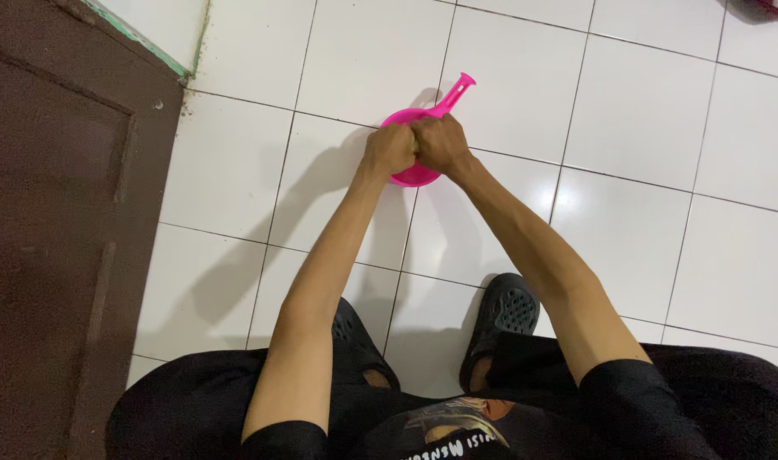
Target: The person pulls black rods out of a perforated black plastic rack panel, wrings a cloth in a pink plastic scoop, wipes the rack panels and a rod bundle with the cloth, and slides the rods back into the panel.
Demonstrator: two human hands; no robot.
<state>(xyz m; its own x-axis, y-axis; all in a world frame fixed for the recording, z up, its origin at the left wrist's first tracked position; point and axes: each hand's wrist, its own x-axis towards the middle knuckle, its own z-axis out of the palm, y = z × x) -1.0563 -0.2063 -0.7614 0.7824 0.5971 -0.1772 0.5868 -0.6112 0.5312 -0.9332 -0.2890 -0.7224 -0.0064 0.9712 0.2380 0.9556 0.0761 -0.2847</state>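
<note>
Both sets of fingers are curled into fists side by side, the left hand (391,150) and right hand (441,143) clamped on a pink plastic dipper (419,175) at upper centre of the frame. Its handle points up-right over the white tiled floor (645,111). Black clogs (504,319) stand below, a dark brown door (57,213) at left.

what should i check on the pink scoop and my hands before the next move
1. Left hand closed in a fist over the pink scoop: ok.
2. Right hand closed beside it, knuckles touching the left: ok.
3. What the fists grip: cannot tell, fingers hide it.
4. Scoop handle free, pointing away from the body: ok.
5. Scoop resting on the white tile floor or lifted: cannot tell.
6. Both black clogs flat on the tiles: ok.
</note>
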